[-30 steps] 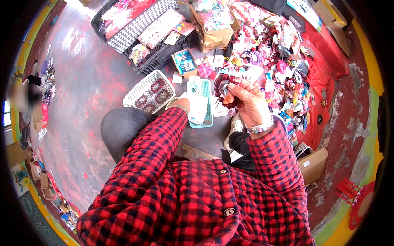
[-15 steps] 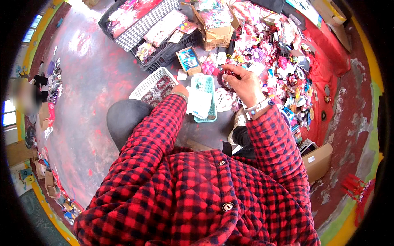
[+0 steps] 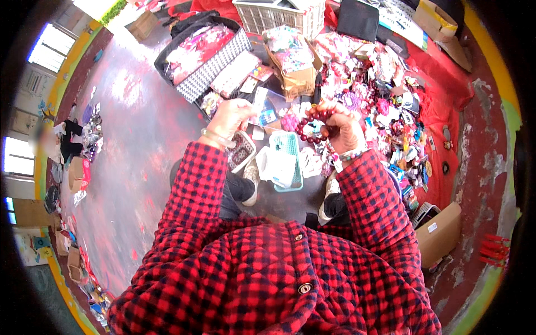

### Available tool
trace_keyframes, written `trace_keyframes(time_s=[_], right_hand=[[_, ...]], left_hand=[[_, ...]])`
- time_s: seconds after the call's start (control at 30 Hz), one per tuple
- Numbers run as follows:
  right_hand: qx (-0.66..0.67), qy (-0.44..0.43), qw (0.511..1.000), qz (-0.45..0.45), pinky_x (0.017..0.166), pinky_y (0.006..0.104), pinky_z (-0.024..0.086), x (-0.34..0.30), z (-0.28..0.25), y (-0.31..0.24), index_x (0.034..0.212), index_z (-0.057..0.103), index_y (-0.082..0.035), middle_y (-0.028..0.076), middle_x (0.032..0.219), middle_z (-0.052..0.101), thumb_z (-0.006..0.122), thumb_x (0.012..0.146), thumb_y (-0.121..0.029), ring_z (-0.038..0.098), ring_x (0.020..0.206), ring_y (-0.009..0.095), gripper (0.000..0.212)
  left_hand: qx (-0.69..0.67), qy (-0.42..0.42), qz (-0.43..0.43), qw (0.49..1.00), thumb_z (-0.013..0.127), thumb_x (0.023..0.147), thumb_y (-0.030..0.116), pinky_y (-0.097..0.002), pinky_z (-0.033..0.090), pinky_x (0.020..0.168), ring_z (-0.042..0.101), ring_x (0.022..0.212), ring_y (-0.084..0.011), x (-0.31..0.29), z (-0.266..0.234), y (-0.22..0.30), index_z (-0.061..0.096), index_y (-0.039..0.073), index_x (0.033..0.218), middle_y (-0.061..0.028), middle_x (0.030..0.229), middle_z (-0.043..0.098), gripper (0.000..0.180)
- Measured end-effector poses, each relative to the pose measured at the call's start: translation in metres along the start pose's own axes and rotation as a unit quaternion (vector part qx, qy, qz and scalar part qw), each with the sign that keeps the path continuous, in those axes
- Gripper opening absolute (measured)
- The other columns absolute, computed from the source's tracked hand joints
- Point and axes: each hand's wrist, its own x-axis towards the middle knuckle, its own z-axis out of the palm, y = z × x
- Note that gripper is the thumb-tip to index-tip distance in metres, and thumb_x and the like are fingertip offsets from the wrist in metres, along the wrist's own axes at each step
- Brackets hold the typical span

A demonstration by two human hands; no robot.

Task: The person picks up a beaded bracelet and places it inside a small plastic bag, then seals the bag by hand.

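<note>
The grey floor (image 3: 128,184) spreads widest from where I stand, with a great heap of bright trinkets (image 3: 385,106) along its right side. Ahead, an open cardboard carton (image 3: 298,86) holds more in clear wrapping. Nearer the person's shoes sits a turquoise basket (image 3: 287,144) with white sheets (image 3: 277,167) laid in it, and just left of it a white basket (image 3: 252,143), partly hidden by the left arm, with dark red pieces (image 3: 241,149) inside; whether those are finished or waiting, I can't tell.

Both hands are raised over all this, well apart. The left hand (image 3: 230,118) pinches what looks like a clear plastic bag (image 3: 260,102), though glare blurs it. The right hand (image 3: 347,133) grips the dark red beaded bracelet (image 3: 309,135), which hangs bare in the air in front of the heap. I'd judge this one only partly dealt with: bracelet and bag are apart, and it has yet to be set down anywhere.
</note>
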Motion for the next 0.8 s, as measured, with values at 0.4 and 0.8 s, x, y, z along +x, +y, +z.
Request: trace_keyframes(time_s=[0.4, 0.8], right_hand=[[0.061, -0.092, 0.984, 0.140, 0.042, 0.0210, 0.032, -0.001, 0.023, 0.015, 0.080, 0.052, -0.007, -0.001, 0.058, 0.043, 0.054, 0.085, -0.011, 0.039, 0.045, 0.008, 0.008], [-0.127, 0.072, 0.989, 0.020, 0.039, 0.0200, 0.033, 0.003, 0.027, -0.011, 0.082, 0.058, -0.004, 0.000, 0.059, 0.052, 0.062, 0.082, -0.014, 0.046, 0.041, 0.008, 0.011]], left_hand=[[-0.102, 0.004, 0.056, 0.993, 0.058, 0.084, 0.011, -0.0160, 0.036, 0.040, 0.048, 0.046, -0.0044, 0.015, 0.036, 0.002, 0.062, -0.001, 0.090, -0.0037, 0.073, 0.062, 0.014], [0.295, 0.166, 0.413, 0.846, 0.059, 0.075, 0.003, -0.0329, 0.049, 0.063, 0.059, 0.071, -0.0262, 0.015, 0.043, 0.004, 0.064, 0.004, 0.089, -0.0105, 0.081, 0.060, 0.016]])
